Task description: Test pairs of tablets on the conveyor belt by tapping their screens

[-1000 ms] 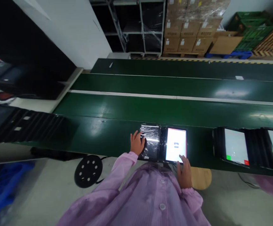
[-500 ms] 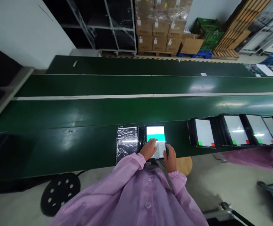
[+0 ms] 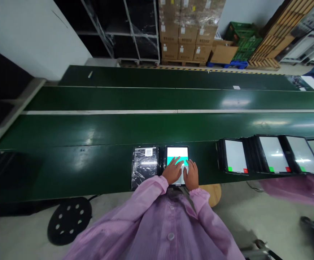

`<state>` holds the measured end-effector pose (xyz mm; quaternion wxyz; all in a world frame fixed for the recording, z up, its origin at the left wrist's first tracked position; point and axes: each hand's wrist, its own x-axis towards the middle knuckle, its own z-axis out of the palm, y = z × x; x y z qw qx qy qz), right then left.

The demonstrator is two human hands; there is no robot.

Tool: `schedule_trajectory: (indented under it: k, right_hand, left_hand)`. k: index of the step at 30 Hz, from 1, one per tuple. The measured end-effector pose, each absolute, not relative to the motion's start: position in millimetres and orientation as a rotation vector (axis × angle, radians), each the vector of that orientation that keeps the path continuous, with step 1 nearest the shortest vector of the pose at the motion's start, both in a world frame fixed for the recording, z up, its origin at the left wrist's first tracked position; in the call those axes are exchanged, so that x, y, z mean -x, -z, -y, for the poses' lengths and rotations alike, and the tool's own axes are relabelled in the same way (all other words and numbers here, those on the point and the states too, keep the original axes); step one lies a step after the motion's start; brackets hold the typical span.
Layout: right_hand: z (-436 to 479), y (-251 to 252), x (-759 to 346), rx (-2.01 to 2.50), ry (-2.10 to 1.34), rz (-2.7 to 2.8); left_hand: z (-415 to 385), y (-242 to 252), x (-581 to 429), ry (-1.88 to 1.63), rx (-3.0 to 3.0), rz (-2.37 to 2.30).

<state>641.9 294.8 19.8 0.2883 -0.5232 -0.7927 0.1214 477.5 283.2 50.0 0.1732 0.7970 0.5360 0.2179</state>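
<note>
A lit tablet [image 3: 177,153] with a white and teal screen lies on the near edge of the green table [image 3: 92,159]. Both my hands rest on its screen. My left hand [image 3: 173,170] lies flat with fingers stretched toward the teal band. My right hand [image 3: 191,174] lies beside it, fingers spread on the lower right of the screen. Just left of the tablet sits a dark tablet in a clear plastic wrap [image 3: 144,166], touched by neither hand.
Several lit tablets [image 3: 270,159] stand in a row to the right, by a co-worker's pink sleeve [image 3: 295,189]. A green conveyor belt [image 3: 173,99] runs across behind. Cardboard boxes [image 3: 186,43] and racks stand at the back. A black stool [image 3: 68,220] is lower left.
My right hand moved from the tablet's right edge onto the screen beside my left hand. A second ago my left hand was on the wrapped tablet; it has since shifted to the lit one.
</note>
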Motion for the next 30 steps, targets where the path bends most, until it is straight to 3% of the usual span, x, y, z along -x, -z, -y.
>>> schedule_trajectory:
  k: [19,26,30]
  right_hand:
    - [-250,-26,-614,1.176,-0.558,2.268]
    - [-279,-24,-631,1.377,-0.362,2.126]
    - [-291,-24,-632,1.392,-0.346,2.161]
  left_hand:
    - [-213,-60,-429,-0.745,-1.976,-1.795]
    - [-221,-61,-446,-0.614,-2.067,-1.727]
    - [-212,-65,-434,-0.741,-2.012,-1.78]
